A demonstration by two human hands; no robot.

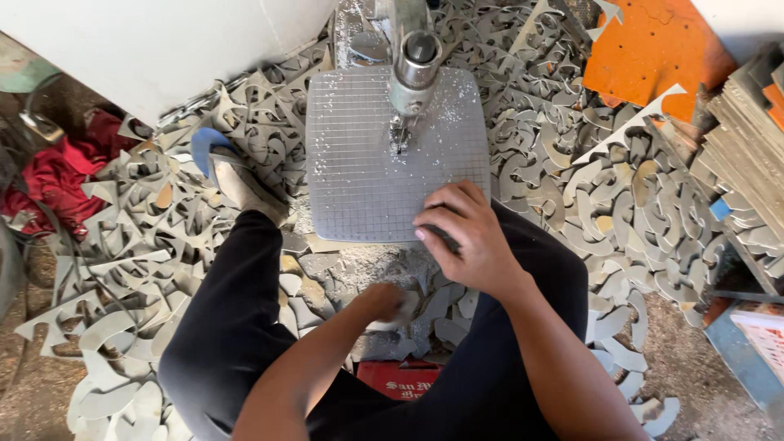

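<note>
Right hand point(467, 237): palm down at the near right corner of the saw table point(359, 163), fingers curled over the near edge and closed on a small dark piece point(445, 238), mostly hidden beneath them. Forearm runs back toward the lower right.

Left hand point(384, 300): lowered below the near edge of the saw table, reaching into the scrap on the floor; fingers closed around a pale curved offcut point(400, 314). Forearm comes in from the lower middle.

Saw table: square, grey metal, scored with a fine grid, dusted with white chips. Blade guide and machine head point(415, 61) stand over its far half, blade meeting the surface near the centre.

Legs: black trousers, knees spread to either side of the table; left foot in a blue sandal point(214, 159) resting on scrap beside the table's left edge.

Floor: covered all round with grey curved cut-outs point(588, 204).

Surroundings: orange perforated board point(653, 49) at far right; stacked flat sheets point(747, 139) along the right; red cloth point(57, 175) at left; white panel point(163, 41) at far left.
</note>
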